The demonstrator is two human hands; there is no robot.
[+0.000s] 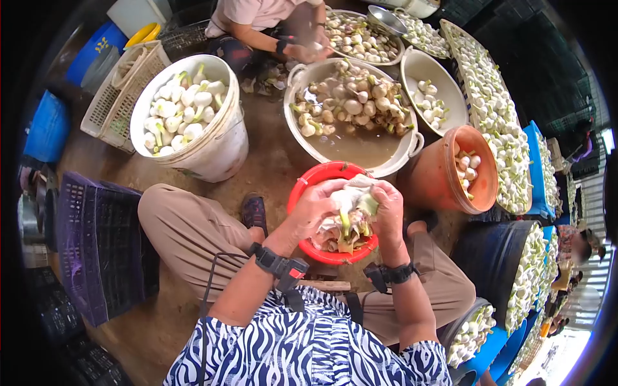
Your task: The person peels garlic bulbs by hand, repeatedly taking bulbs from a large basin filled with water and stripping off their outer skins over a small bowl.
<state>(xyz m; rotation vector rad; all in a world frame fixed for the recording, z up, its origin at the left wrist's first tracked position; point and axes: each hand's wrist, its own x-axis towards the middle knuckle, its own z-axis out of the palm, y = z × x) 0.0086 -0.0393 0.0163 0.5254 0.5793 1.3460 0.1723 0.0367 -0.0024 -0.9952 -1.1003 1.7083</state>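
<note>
Above a red basin [302,186] between my knees, I hold a garlic bulb [347,204] with a green stem and loose pale skin. My left hand [315,207] grips it from the left, fingers curled round its side. On the right, my right hand [388,209] pinches the whitish-green outer skin. Brown and white peelings [341,241] lie in the basin under both hands. Just beyond stands a wide white tub [302,138] of murky water, with a heap of unpeeled garlic [360,96] in it.
A white bucket [219,145] of peeled garlic stands front left, a tilted orange bucket [444,167] at right. A purple crate [96,244] is beside my left knee. Opposite, a co-worker's hands [309,51] work near the tub. Garlic-filled trays [489,109] line the right.
</note>
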